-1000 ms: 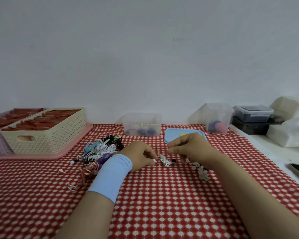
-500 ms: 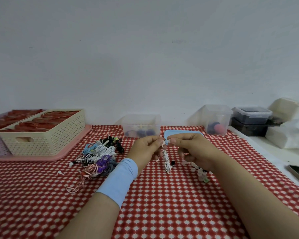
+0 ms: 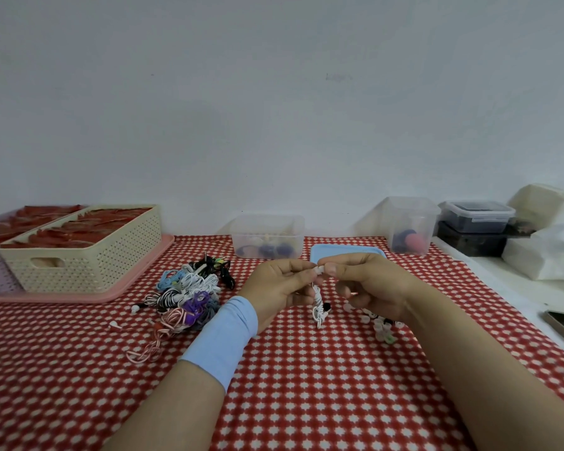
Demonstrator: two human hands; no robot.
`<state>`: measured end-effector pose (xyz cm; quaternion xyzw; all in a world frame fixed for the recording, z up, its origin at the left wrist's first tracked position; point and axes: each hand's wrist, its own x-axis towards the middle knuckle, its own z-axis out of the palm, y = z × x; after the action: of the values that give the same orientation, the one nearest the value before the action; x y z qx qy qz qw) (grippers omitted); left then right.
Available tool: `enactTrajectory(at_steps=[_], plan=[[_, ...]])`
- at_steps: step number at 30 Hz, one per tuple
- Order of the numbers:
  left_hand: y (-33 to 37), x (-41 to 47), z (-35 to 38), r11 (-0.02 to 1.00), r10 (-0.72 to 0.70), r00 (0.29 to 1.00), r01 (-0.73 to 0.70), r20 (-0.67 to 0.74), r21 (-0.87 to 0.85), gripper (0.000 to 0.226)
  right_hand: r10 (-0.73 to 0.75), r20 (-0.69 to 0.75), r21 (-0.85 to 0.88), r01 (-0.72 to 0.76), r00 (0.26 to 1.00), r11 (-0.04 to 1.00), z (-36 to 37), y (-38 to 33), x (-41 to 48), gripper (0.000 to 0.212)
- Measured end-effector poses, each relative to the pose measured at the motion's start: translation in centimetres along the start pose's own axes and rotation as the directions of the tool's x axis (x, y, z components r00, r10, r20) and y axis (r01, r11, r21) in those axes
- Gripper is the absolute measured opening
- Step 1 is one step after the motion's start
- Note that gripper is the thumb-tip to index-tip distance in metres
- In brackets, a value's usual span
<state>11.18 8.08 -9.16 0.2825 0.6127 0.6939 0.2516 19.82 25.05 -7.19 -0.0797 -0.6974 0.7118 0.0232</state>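
— What is held over the middle of the tabletop?
— A white earphone cord (image 3: 319, 305), wound into a small bundle, is pinched at its top end by 2 hands. It is gripped between thumb and forefinger of the left hand (image 3: 275, 289), banded in blue at the wrist, and of the right hand (image 3: 368, 284). The remaining fingers are curled. The bundle hangs below them over the red checked cloth (image 3: 306, 385).
— And around it?
— Small ear tips (image 3: 382, 330) are heaped just right of it, and coiled earphones (image 3: 186, 297) are piled to the left. A blue lid (image 3: 345, 250), a clear tub (image 3: 267, 236), a taller clear tub (image 3: 409, 229) and a cream basket (image 3: 82, 255) are ranged towards the far edge.
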Motion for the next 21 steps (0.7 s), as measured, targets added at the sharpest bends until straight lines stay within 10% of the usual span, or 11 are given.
enactTrajectory(at_steps=[21], plan=[[0.88,-0.39,-0.03,0.993,0.019,0.999,-0.024,0.051,0.112,0.011,0.07,0.138,-0.041,-0.065,0.988,0.997,-0.56,-0.2,-0.17,0.009]])
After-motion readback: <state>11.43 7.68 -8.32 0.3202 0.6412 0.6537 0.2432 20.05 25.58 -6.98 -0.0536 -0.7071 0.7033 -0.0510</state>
